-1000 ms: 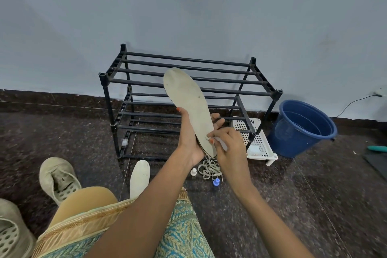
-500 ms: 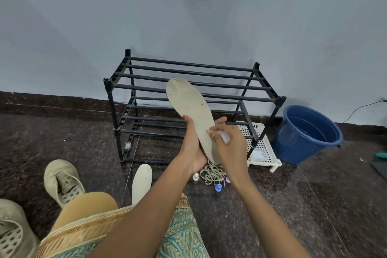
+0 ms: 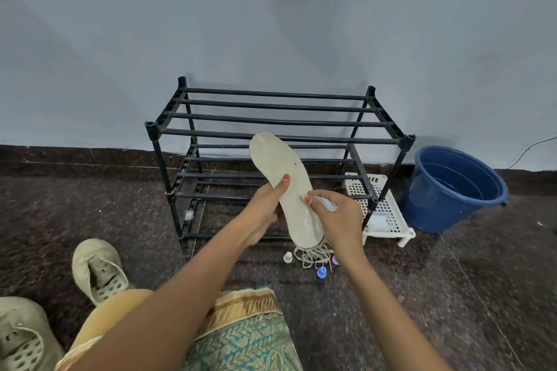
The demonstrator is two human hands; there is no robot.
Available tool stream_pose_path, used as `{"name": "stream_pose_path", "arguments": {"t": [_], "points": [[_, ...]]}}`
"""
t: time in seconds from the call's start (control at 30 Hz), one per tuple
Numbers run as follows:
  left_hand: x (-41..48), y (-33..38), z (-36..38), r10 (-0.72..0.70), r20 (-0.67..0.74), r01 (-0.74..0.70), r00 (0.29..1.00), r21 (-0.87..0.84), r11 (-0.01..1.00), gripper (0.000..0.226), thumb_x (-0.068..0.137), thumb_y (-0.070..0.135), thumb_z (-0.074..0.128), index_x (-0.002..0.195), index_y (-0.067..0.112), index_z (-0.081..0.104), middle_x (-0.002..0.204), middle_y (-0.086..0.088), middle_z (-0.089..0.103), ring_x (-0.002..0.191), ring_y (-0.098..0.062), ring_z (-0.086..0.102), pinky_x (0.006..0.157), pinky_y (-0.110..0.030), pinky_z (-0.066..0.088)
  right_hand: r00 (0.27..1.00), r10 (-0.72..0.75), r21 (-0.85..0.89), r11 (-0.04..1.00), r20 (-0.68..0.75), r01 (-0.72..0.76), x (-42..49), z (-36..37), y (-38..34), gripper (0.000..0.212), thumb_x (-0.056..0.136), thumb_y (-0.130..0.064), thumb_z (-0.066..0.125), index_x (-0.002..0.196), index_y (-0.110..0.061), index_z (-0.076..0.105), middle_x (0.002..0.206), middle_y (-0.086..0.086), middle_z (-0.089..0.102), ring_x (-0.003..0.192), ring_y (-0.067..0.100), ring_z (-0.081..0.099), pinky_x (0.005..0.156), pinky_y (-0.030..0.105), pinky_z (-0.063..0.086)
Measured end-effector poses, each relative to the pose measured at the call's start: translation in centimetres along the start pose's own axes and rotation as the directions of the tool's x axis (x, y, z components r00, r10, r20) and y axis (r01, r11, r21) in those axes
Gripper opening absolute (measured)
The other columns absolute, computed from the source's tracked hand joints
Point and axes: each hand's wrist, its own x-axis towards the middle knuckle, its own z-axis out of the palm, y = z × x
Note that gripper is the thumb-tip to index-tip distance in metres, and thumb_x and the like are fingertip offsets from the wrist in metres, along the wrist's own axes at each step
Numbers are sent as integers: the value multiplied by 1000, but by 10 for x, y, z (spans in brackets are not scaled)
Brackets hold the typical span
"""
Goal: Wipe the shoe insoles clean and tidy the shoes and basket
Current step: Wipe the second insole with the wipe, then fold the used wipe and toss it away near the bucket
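My left hand [image 3: 265, 208] grips a long beige insole [image 3: 281, 178] by its left edge, holding it upright in front of the rack with the toe end pointing up. My right hand [image 3: 337, 220] pinches a small white wipe [image 3: 327, 204] against the insole's lower right side. Two beige shoes lie on the floor at the lower left, one [image 3: 98, 271] near my knee and one [image 3: 22, 337] at the frame's corner. A white plastic basket [image 3: 388, 220] sits on the floor right of the rack.
A black two-tier shoe rack [image 3: 271, 129] stands against the wall. A blue bucket [image 3: 455, 187] is to its right. Loose laces [image 3: 310, 256] and small bottle caps [image 3: 322, 272] lie on the dark floor below my hands. My knee is at the bottom.
The view has tilted up, so everything sits lower in the frame. My right hand has slid the wipe a little up the insole; the second insole by my knee is now hidden.
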Motion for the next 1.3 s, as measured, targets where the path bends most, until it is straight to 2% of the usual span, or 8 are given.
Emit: {"name": "stream_pose_path", "arguments": {"t": [0.2,0.37,0.57,0.7,0.8,0.97,1.1,1.3], "points": [[15,1,-28,-116,52,102,992,210,972,16,94,16,53,109,14,57,101,2,67,93,-12,62,80,-25,52,997,77,33,996,16,-78,1,8,25,7,77,-12,71,77,-18,68,79,-4,67,81,12,63,73,27,52],[36,-9,-60,-245,77,209,966,321,924,27,89,5,59,116,7,58,109,-7,67,89,-14,62,63,-17,53,988,149,4,989,38,-149,0,20,55,5,75,-12,72,80,-14,70,78,-6,66,77,7,61,72,24,51],[53,-60,-92,-302,69,263,951,336,905,20,87,-1,60,101,13,61,92,-1,71,84,-12,68,67,-21,57,967,220,-68,975,128,-213,-8,46,109,4,76,-9,71,79,-11,71,73,-12,64,71,-4,58,64,6,45],[62,-111,-108,-324,-12,312,946,307,899,20,87,-3,59,106,3,58,90,-3,67,82,-13,65,65,-21,57,932,330,-119,942,152,-314,-16,64,151,5,75,-10,72,79,-11,72,72,-14,64,72,-4,58,67,8,45],[67,-145,-116,-348,-51,347,936,306,887,20,87,-3,59,106,3,58,89,-2,66,80,-12,64,62,-19,56,905,394,-170,914,159,-368,-23,73,181,4,75,-11,73,78,-13,71,74,-8,66,68,0,60,61,13,47],[76,-194,-128,-391,-67,391,918,321,863,17,89,-1,58,103,9,56,91,-2,65,83,-11,63,64,-18,56,878,444,-239,885,177,-399,-33,82,222,3,76,-8,71,77,-11,71,74,-6,66,61,-8,59,52,6,42],[81,-228,-136,-432,-88,436,898,313,844,16,90,-1,57,104,7,55,89,-4,63,82,-12,63,65,-18,56,854,490,-306,851,174,-427,-39,89,253,5,77,-12,71,81,-10,72,79,-3,66,72,4,61,56,7,44],[91,-259,-144,-438,-108,444,893,385,809,17,90,0,57,104,9,57,86,-6,61,86,-16,63,71,-22,57,845,496,-381,834,200,-399,-42,97,280,6,79,-9,68,84,-8,71,80,-6,62,74,-2,56,63,6,43]]}}
